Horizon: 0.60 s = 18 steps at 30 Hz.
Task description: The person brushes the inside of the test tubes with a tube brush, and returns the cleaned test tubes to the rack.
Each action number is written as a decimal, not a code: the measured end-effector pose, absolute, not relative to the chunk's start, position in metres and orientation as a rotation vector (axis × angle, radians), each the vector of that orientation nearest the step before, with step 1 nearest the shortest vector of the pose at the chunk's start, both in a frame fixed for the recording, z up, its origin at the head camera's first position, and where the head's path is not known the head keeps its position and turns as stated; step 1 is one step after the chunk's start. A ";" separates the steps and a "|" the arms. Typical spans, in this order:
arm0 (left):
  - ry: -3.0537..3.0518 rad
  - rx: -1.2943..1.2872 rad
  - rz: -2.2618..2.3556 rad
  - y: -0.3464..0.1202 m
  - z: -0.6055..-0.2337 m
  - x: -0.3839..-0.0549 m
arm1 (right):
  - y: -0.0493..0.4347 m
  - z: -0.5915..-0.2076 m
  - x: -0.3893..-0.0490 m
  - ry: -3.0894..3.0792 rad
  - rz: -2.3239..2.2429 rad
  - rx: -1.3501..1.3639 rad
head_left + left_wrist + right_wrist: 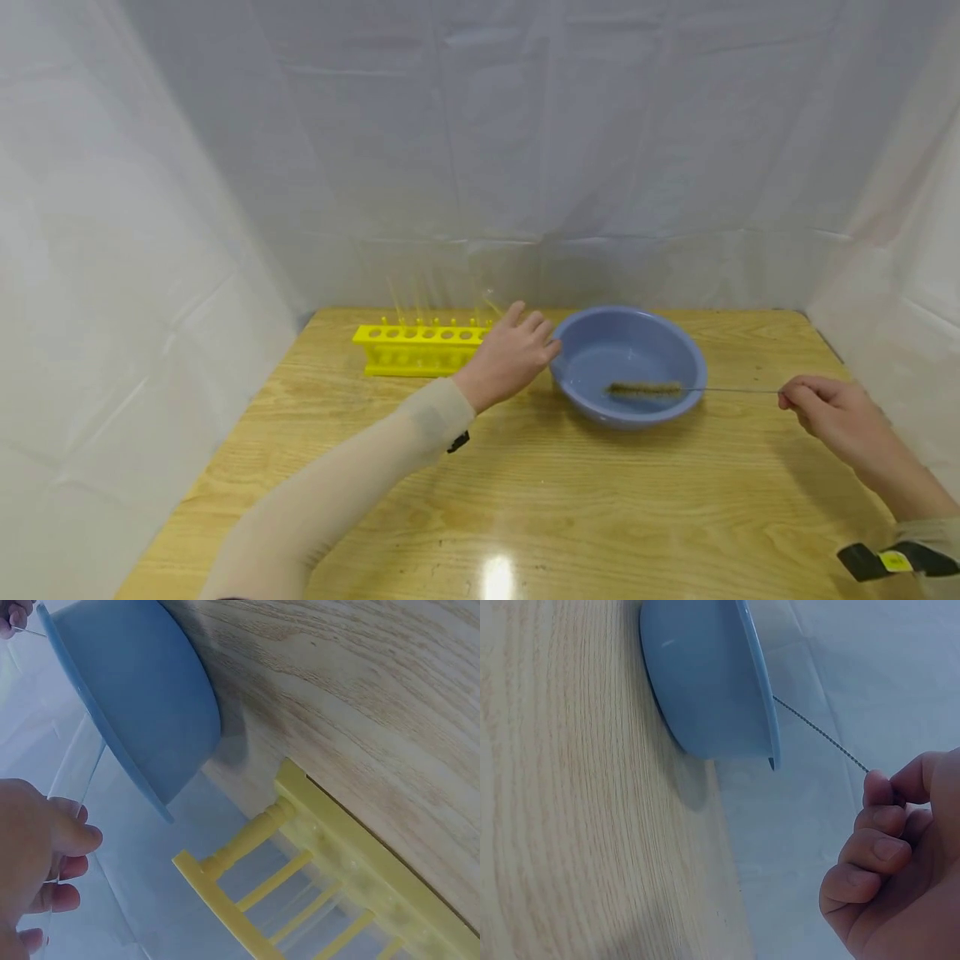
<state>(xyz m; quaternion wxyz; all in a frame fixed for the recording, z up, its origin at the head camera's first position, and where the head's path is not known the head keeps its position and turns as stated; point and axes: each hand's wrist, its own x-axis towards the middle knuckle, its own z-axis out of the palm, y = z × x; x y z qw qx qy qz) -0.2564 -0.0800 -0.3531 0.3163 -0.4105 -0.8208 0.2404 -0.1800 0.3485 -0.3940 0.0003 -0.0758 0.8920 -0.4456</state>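
Observation:
My left hand [513, 350] is between the yellow rack and the blue basin [611, 333]. It holds a clear test tube [76, 761], which the left wrist view shows reaching toward the basin's rim; in the head view the tube is hard to make out. On the right, my right hand [843, 421] pinches the twisted wire handle [821, 733] of a test tube brush. The brush's bristled head [645, 389] lies over the basin's near side, inside its rim, pointing left.
A yellow test tube rack [420, 335] stands left of the basin, with several clear tubes in it and its right end behind my left hand. Everything rests on a wooden table [555, 508]. White sheeting [495, 150] rises behind and at both sides.

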 end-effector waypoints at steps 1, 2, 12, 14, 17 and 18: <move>-2.156 -1.078 0.640 -0.080 -0.353 -0.256 | 0.348 -0.394 -0.180 2.800 -1.401 -0.239; -2.148 -1.074 0.651 -0.079 -0.353 -0.256 | 0.348 -0.394 -0.180 2.795 -1.407 -0.242; -2.078 -1.057 0.692 -0.077 -0.351 -0.256 | 0.346 -0.394 -0.179 2.805 -1.382 -0.216; -2.072 -1.055 0.691 -0.076 -0.350 -0.255 | 0.345 -0.394 -0.178 2.810 -1.374 -0.211; -2.074 -1.053 0.690 -0.076 -0.350 -0.254 | 0.345 -0.394 -0.179 2.811 -1.372 -0.205; -2.076 -1.051 0.690 -0.077 -0.350 -0.254 | 0.345 -0.395 -0.179 2.808 -1.374 -0.208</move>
